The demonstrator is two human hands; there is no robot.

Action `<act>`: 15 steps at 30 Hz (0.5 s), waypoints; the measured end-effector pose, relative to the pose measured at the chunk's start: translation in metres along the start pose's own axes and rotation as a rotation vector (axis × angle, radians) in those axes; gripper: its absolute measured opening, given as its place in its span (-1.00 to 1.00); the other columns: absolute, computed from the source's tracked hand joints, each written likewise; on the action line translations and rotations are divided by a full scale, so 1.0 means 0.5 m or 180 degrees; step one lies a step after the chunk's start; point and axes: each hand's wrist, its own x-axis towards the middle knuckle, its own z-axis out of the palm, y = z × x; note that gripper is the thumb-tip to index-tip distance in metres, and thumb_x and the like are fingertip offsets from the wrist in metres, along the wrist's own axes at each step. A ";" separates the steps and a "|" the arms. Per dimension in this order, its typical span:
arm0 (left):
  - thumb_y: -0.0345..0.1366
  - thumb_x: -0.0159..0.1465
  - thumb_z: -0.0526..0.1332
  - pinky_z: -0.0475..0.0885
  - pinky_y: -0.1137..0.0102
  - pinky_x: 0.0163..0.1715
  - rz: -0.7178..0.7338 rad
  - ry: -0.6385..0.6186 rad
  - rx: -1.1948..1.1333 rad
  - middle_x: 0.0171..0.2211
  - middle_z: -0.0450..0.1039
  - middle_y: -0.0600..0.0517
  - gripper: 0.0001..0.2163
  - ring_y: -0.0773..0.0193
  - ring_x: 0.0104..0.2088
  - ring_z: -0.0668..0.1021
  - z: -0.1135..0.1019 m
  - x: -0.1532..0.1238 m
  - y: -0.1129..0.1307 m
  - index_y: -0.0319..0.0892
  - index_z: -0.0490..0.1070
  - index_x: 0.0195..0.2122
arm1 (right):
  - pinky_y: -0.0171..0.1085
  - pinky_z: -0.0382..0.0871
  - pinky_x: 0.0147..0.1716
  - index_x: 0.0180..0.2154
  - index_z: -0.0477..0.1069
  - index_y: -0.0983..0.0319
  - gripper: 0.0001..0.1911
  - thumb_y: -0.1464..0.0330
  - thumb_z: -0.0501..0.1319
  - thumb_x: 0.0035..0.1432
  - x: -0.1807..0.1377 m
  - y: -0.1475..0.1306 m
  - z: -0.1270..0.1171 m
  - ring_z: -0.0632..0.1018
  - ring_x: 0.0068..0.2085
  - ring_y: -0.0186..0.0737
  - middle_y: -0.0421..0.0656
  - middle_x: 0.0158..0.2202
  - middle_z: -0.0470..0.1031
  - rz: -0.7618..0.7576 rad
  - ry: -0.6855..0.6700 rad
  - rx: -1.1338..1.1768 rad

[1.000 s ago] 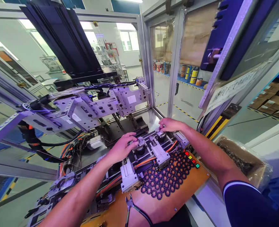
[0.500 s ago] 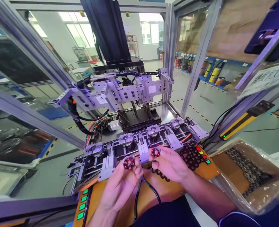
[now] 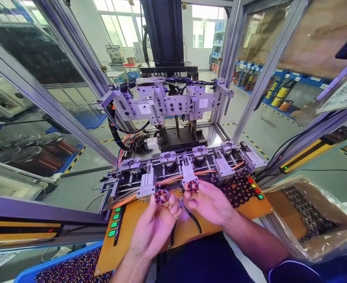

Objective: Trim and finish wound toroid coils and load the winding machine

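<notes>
The big metal machine is set along the far edge of the orange table. Above the table, the left hand is pinched on one red-and-black ring, the right hand on a second ring, with a small gap left between.

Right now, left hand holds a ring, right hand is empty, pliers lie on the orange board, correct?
The right hand isn't empty: the head view shows it holding a second ring. The left hand does hold a ring, and the pliers lie on the orange board.

head view — forward, downward
</notes>
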 end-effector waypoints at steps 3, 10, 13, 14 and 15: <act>-0.10 0.08 0.48 0.44 0.42 -0.42 0.0002 -0.0006 0.0014 -0.49 0.41 0.10 -0.75 0.39 -0.49 0.41 0.000 -0.004 -0.003 -0.14 0.53 -0.46 | -0.38 0.26 -0.40 -0.27 0.49 0.25 -0.79 0.26 0.38 0.10 -0.002 0.001 0.004 0.44 -0.25 -0.31 -0.10 -0.18 0.47 0.0026 -0.0041 0.0065; -0.07 0.09 0.46 0.50 0.38 -0.37 0.0097 -0.0004 0.0344 -0.48 0.46 0.07 -0.76 0.35 -0.47 0.45 -0.005 -0.009 -0.008 -0.12 0.56 -0.47 | -0.35 0.23 -0.45 -0.33 0.39 0.26 -0.73 0.19 0.30 0.05 -0.006 0.003 0.001 0.42 -0.31 -0.28 -0.08 -0.25 0.43 0.0137 -0.0242 0.0030; -0.03 0.07 0.46 0.52 0.37 -0.37 0.0175 0.0062 0.0556 -0.51 0.45 0.07 -0.74 0.35 -0.49 0.44 -0.004 -0.008 -0.012 -0.10 0.56 -0.49 | -0.35 0.23 -0.45 -0.32 0.38 0.25 -0.71 0.15 0.27 0.07 -0.007 0.004 -0.002 0.42 -0.31 -0.28 -0.08 -0.25 0.43 0.0106 -0.0300 -0.0035; -0.02 0.06 0.46 0.52 0.36 -0.37 0.0176 0.0081 0.0597 -0.52 0.45 0.07 -0.73 0.34 -0.50 0.44 -0.004 -0.008 -0.013 -0.10 0.56 -0.49 | -0.35 0.23 -0.45 -0.32 0.37 0.25 -0.71 0.15 0.27 0.07 -0.008 0.003 -0.003 0.42 -0.31 -0.28 -0.08 -0.25 0.43 0.0088 -0.0320 -0.0064; -0.01 0.06 0.46 0.53 0.35 -0.38 0.0167 0.0098 0.0630 -0.52 0.45 0.06 -0.73 0.34 -0.50 0.45 -0.004 -0.008 -0.015 -0.10 0.57 -0.49 | -0.35 0.23 -0.45 -0.32 0.38 0.25 -0.70 0.14 0.27 0.07 -0.008 0.003 -0.004 0.41 -0.31 -0.28 -0.08 -0.25 0.44 0.0066 -0.0338 -0.0098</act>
